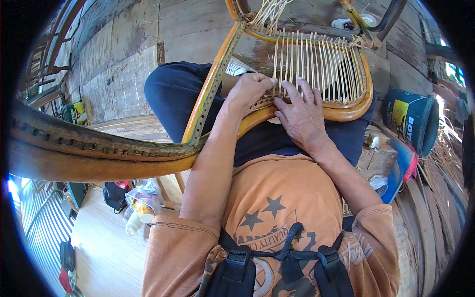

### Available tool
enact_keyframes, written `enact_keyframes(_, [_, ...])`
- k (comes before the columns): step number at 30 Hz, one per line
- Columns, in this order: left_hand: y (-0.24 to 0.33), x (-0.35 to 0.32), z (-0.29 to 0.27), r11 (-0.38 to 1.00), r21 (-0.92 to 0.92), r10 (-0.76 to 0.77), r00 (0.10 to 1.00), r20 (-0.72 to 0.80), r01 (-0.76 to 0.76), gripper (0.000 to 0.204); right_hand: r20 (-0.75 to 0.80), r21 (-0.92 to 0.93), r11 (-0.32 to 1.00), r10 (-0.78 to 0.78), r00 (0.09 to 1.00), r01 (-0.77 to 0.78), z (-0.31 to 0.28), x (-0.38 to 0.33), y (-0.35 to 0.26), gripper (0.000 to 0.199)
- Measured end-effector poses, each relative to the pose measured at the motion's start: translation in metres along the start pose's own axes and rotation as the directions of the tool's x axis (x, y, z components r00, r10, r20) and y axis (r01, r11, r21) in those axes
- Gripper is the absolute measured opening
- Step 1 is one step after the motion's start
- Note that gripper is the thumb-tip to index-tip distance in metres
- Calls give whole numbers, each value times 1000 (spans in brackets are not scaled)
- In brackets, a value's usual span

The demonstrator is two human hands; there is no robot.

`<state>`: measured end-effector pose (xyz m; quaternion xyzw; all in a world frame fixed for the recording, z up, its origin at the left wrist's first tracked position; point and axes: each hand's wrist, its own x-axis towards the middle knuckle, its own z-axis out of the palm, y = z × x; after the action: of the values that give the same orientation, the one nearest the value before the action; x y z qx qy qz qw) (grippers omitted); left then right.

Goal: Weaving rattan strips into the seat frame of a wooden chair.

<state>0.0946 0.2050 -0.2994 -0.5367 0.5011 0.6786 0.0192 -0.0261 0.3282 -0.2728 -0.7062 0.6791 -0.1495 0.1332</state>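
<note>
A curved wooden chair frame (346, 115), varnished yellow-brown with rows of small holes, lies across my lap. Pale cane strands (312, 54) run side by side over the right part of its seat opening. Beside the leftmost strand, at the near rail, my left hand (250, 91) has its thumb and fingertips pinched together around the strand's lower end. My right hand (301, 116) rests palm down over the near rail, fingers spread, tips touching the strands just right of the left hand. The spot beneath those fingers is hidden.
Loose cane strands (269, 15) hang at the frame's far side. A dark green bucket (410, 121) stands at the right, near cane scraps (448, 143). A long curved chair part (99, 153) reaches across the left. Lower left are a clear bag (143, 200) and a black bag (115, 197).
</note>
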Motion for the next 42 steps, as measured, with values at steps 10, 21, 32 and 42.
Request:
enact_keyframes(10, [-11, 7, 1, 986, -161, -21, 991, 129, 42, 15, 3, -35, 999, -25, 1000, 25, -3, -4, 0, 27])
enact_keyframes(21, [-13, 8, 0, 984, -169, -30, 989, 143, 54, 15, -6, -73, 995, -69, 998, 68, -12, 0, 2, 34])
enact_keyframes(32, [-21, 13, -4, 991, -132, -8, 994, 113, 23, 18, 45, -63, 994, -84, 995, 87, -13, 11, 3, 22])
enact_keyframes(42, [-22, 27, -13, 123, 784, 372, 761, 531, -608, 47, 105, -101, 991, -83, 991, 93, 7, 33, 14, 18])
